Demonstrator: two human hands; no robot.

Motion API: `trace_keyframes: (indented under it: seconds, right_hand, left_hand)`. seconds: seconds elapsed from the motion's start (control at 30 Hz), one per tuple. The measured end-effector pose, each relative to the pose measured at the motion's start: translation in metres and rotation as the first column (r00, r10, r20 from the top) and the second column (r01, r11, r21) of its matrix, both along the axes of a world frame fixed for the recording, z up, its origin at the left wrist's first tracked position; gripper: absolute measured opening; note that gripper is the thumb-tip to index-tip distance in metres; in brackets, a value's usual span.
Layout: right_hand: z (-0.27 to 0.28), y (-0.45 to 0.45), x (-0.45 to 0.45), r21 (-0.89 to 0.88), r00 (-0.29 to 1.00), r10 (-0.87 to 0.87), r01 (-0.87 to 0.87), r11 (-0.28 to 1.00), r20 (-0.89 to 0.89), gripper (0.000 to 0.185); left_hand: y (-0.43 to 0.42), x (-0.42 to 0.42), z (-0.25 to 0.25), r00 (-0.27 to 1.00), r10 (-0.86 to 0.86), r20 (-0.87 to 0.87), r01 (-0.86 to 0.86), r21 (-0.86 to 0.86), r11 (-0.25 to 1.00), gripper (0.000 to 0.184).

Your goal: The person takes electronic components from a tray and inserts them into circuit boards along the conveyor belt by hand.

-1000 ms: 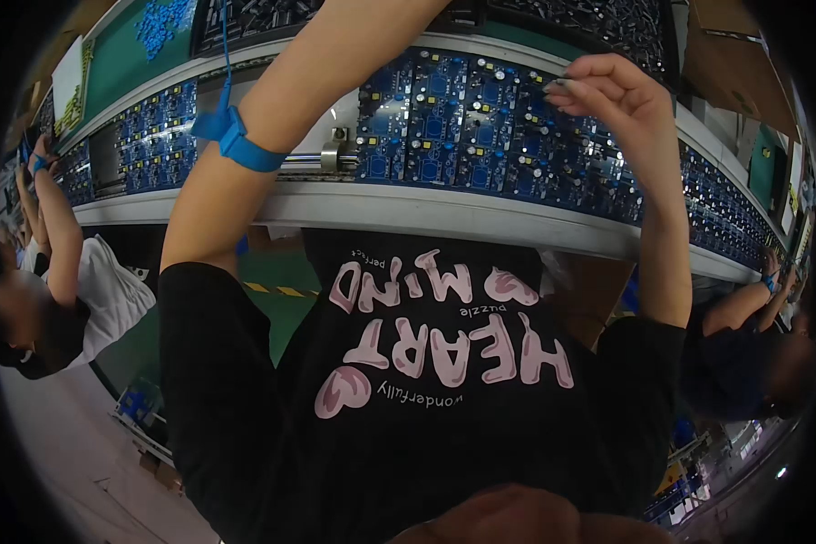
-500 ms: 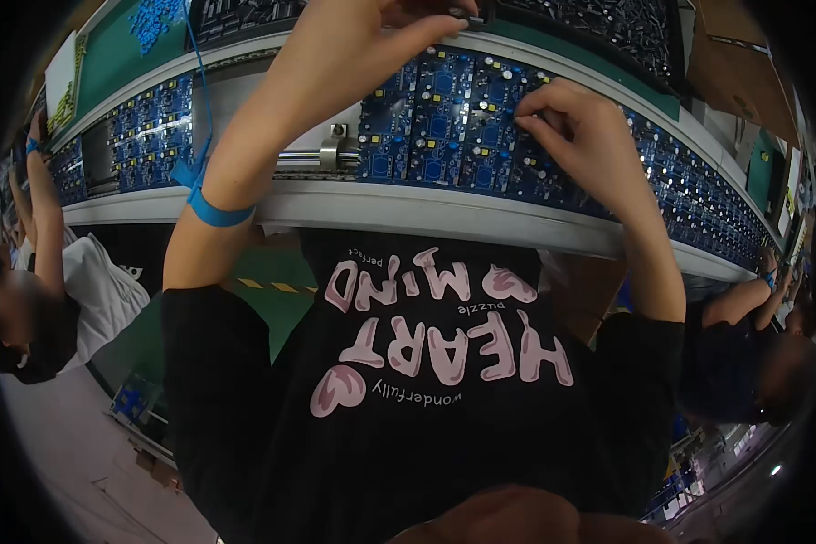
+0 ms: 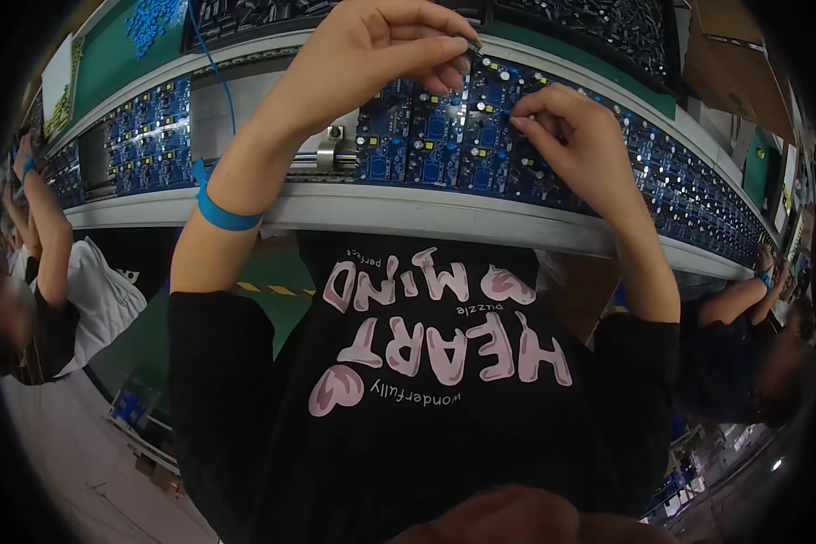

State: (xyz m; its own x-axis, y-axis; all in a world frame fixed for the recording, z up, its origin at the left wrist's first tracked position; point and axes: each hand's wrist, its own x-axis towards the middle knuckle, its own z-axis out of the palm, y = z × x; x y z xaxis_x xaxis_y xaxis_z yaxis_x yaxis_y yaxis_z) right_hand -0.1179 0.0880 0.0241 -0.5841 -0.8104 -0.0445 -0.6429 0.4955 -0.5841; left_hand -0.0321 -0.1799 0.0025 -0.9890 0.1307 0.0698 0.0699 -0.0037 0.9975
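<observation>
My left hand [image 3: 381, 56], with a blue strap [image 3: 227, 214] round its wrist, reaches over the circuit boards [image 3: 437, 136]. Its thumb and index finger pinch a small dark component [image 3: 475, 43] near the far rail, and its other fingers are curled. Lower and to the right, my right hand [image 3: 576, 136] is closed, thumb against fingertips, just over or touching a board. Whatever those fingertips hold, if anything, is hidden. The boards are blue, with yellow, white and silver parts on them, and lie side by side in the line.
Beyond the far rail are black trays [image 3: 598, 27] of dark components and a pile of blue parts [image 3: 150, 25]. A metal clamp [image 3: 336, 150] sits left of the nearest boards. Co-workers sit at left [image 3: 100, 281] and right [image 3: 734, 354]. A cardboard box [image 3: 734, 68] stands at the upper right.
My left hand has come back from the tray area to above the boards, with a component at its fingertips. My right hand has moved left and down, its fingers now closed near a board.
</observation>
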Motion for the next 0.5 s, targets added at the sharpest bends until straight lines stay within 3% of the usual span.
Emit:
trace_keyframes:
  seconds: [0.27, 0.37, 0.43, 0.5]
  right_hand:
    - [0.001, -0.001, 0.001, 0.007, 0.998, -0.024, 0.023, 1.000, 0.060, 0.008]
    - [0.003, -0.004, 0.004, 0.024, 0.995, 0.041, -0.038, 0.999, -0.093, 0.009]
    - [0.003, -0.005, 0.006, -0.027, 0.923, 0.174, -0.195, 0.981, -0.345, 0.010]
    - [0.005, -0.005, 0.002, -0.010, 0.897, 0.213, -0.235, 0.972, -0.388, 0.010]
  left_hand:
    - [0.001, 0.004, -0.007, 1.000, -0.019, -0.006, 0.019, -0.002, 1.000, 0.025]
    - [0.002, 0.003, -0.005, 0.999, -0.041, -0.033, 0.040, -0.026, 0.999, 0.025]
    - [0.006, 0.005, -0.005, 0.999, -0.025, -0.036, 0.024, -0.022, 0.999, 0.025]
    - [0.013, 0.008, -0.005, 0.999, 0.018, -0.027, -0.020, -0.053, 0.998, 0.025]
